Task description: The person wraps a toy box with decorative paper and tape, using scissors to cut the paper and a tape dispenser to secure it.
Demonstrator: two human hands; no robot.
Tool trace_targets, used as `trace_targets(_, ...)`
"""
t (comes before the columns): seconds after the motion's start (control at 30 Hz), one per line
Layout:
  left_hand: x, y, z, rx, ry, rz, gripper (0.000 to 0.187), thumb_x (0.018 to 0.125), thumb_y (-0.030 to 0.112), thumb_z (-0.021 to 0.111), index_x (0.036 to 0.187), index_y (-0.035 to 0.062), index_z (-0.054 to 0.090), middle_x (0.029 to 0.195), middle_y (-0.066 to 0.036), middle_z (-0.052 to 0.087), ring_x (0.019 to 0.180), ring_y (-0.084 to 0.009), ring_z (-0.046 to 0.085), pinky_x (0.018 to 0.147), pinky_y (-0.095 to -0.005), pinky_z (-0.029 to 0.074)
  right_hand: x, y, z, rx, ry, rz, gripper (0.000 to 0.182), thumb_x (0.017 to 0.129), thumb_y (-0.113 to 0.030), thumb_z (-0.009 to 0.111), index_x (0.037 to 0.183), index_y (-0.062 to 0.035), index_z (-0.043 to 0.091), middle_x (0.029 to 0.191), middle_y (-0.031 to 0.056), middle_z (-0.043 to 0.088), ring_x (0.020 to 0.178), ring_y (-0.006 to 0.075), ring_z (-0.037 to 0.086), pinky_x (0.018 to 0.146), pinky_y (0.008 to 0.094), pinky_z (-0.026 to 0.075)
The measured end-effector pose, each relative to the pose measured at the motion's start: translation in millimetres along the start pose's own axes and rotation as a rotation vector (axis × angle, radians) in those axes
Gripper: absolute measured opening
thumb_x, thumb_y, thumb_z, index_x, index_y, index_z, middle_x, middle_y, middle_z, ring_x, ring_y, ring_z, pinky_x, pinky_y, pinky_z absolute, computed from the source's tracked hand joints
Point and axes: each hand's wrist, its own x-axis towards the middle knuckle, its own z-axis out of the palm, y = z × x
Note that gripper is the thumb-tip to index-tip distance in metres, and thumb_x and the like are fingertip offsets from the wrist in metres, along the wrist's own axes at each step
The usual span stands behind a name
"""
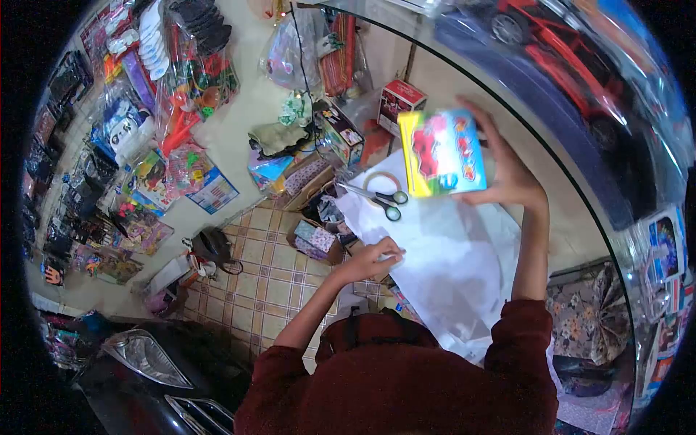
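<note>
My right hand (511, 170) holds a colourful box (446, 154) above the sheet, with the thumb and fingers spread around its right side. The box is yellow, blue and white with red shapes on its front, slightly blurred. My left hand (373, 262) is closed at the left edge of a large white paper sheet (449, 243); whether its fingers pinch the paper or something small is hidden. Scissors (388, 199) with black and green handles lie on the sheet. Beside them is a roll of tape (382, 185).
A red box (401, 105) stands behind the sheet. Open cartons (315, 241) of goods sit on the tiled floor (250, 272) to the left. A glass edge (536, 130) curves along the right, with a red toy car (573, 69) beyond. A black motorbike (152, 370) stands at lower left.
</note>
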Motion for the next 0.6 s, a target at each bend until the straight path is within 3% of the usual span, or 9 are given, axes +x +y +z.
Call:
trace_targets(0.1,6,-2,-15,-0.273,0.022,0.034,0.023,0.095,0.021,0.056,0.108,0.002,0.052,0.103,-0.009,0.063,0.105,-0.0169,0.059,0.09,-0.0314,0.044,33,10,3,0.02,0.094,0.03,0.112,0.05,-0.015,0.084,0.146,-0.0094,0.027,0.144,0.0111,0.034,0.132,0.0227,0.036,0.109,0.0369,0.029)
trace_targets(0.2,9,19,-47,0.03,0.18,0.079,0.022,0.092,0.018,0.058,0.109,0.0046,0.054,0.105,-0.006,0.062,0.103,-0.0181,0.058,0.088,-0.0318,0.044,72,39,11,0.222,0.169,-0.063,0.109,0.047,-0.008,0.083,0.143,-0.0097,0.031,0.143,0.0097,0.035,0.131,0.022,0.037,0.109,0.0349,0.029)
trace_targets(0.3,22,12,-82,0.197,0.596,0.203,0.029,0.087,0.012,0.062,0.115,0.0067,0.055,0.115,-0.011,0.058,0.112,-0.0252,0.054,0.093,-0.0358,0.041,94,70,22,0.312,0.163,0.02,0.107,0.047,-0.008,0.083,0.142,-0.008,0.032,0.14,0.0097,0.038,0.129,0.021,0.038,0.11,0.0338,0.027)
trace_targets(0.4,41,11,-118,0.368,0.913,0.296,0.041,0.086,0.013,0.065,0.125,0.0062,0.052,0.131,-0.017,0.048,0.12,-0.0272,0.048,0.098,-0.0363,0.04,109,83,23,0.304,0.106,-0.033,0.106,0.047,-0.01,0.084,0.141,-0.0077,0.034,0.136,0.0094,0.041,0.127,0.0216,0.04,0.109,0.0338,0.028)
trace_targets(0.5,57,3,-141,0.442,0.938,0.276,0.054,0.086,0.015,0.066,0.135,0.0082,0.044,0.146,-0.022,0.027,0.13,-0.0322,0.038,0.101,-0.0406,0.038,117,77,28,0.372,0.085,-0.012,0.107,0.047,-0.016,0.085,0.14,-0.0073,0.035,0.138,0.0088,0.04,0.128,0.0225,0.039,0.109,0.0346,0.028)
trace_targets(0.53,62,0,-147,0.468,0.88,0.263,0.063,0.084,0.016,0.068,0.14,0.0103,0.039,0.15,-0.023,0.015,0.135,-0.0353,0.029,0.107,-0.0445,0.032,121,76,27,0.412,0.045,-0.008,0.107,0.047,-0.017,0.085,0.14,-0.007,0.035,0.138,0.0089,0.039,0.129,0.0226,0.039,0.109,0.0348,0.028)
trace_targets(0.6,67,-1,-151,0.499,0.853,0.271,0.066,0.084,0.018,0.067,0.142,0.0113,0.036,0.15,-0.026,0.014,0.136,-0.0419,0.025,0.108,-0.0463,0.029,135,95,26,0.314,-0.002,-0.194,0.105,0.048,-0.02,0.085,0.14,-0.0066,0.036,0.139,0.0099,0.038,0.13,0.0233,0.039,0.109,0.0357,0.027)
